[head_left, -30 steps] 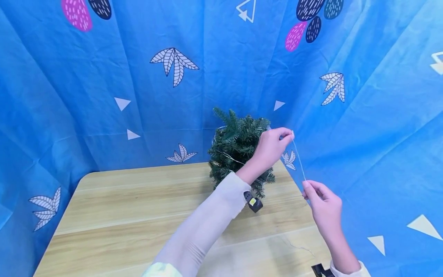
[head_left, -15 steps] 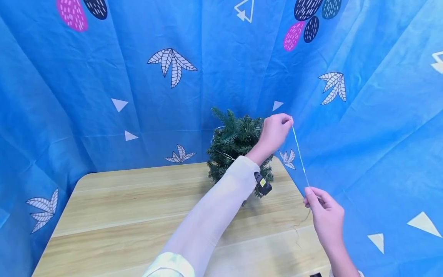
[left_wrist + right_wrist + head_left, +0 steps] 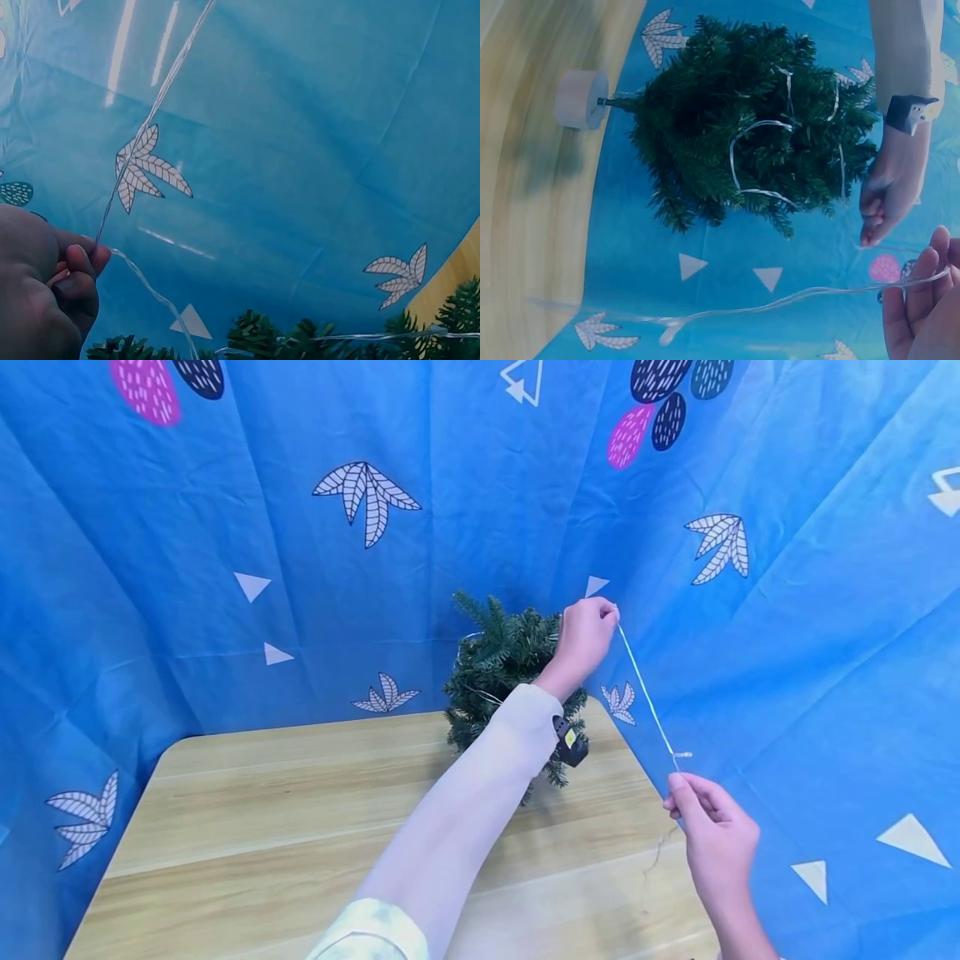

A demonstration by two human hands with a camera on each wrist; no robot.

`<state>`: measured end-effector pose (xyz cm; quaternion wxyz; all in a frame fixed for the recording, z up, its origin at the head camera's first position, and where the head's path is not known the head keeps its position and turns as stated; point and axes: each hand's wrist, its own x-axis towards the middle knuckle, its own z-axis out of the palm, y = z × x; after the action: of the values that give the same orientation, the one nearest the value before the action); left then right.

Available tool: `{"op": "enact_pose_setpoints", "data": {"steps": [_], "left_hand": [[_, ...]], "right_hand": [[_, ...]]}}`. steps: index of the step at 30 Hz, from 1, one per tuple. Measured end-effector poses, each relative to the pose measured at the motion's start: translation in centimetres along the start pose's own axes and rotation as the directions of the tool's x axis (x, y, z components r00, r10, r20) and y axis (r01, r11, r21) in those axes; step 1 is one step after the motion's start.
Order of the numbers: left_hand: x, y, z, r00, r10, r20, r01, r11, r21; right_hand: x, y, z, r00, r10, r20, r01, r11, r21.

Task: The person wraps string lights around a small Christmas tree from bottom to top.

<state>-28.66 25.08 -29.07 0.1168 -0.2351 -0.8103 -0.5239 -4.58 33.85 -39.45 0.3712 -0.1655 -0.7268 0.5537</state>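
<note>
A small artificial Christmas tree [image 3: 491, 647] stands at the table's back right; in the right wrist view its round pale base [image 3: 581, 100] shows. Loops of a thin clear string light [image 3: 739, 161] wrap its branches. Beside the treetop, my left hand [image 3: 585, 633] pinches the string between thumb and fingertips, and in the left wrist view one stretch runs down from there to the tree. Lower and nearer, my right hand [image 3: 718, 835] pinches it too. Between the hands the wire is taut, with a small bulb [image 3: 683, 754] just above the right fingertips. The loose end trails below the right hand.
The wood-grain table [image 3: 300, 810] spreads to the left and front of the tree. A blue patterned curtain [image 3: 360, 610] hangs close behind and along the right side. A black device [image 3: 572, 743] is strapped at the left wrist, in front of the tree's lower branches.
My left hand has risen slightly, and my right hand has moved down and to the right. The stretch of string between them is longer, and a bulb now shows above the right hand.
</note>
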Motion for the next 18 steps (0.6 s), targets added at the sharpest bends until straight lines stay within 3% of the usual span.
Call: {"op": "enact_pose_setpoints", "data": {"steps": [8, 15, 18], "left_hand": [[0.7, 0.0, 0.1, 0.999, -0.042, -0.018, 0.044, 0.99, 0.131], [0.3, 0.6, 0.4, 0.997, -0.033, 0.065, 0.018, 0.978, 0.208], [-0.2, 1.0, 0.4, 0.991, 0.003, 0.134, -0.031, 0.978, 0.205]], "right_hand": [[0.3, 0.0, -0.1, 0.993, -0.119, -0.026, 0.12, 0.99, 0.078], [2.5, -0.5, 0.0, 0.986, -0.168, -0.004, 0.168, 0.983, -0.068], [3.7, -0.7, 0.3, 0.988, -0.152, 0.018, 0.153, 0.984, -0.087]]}}
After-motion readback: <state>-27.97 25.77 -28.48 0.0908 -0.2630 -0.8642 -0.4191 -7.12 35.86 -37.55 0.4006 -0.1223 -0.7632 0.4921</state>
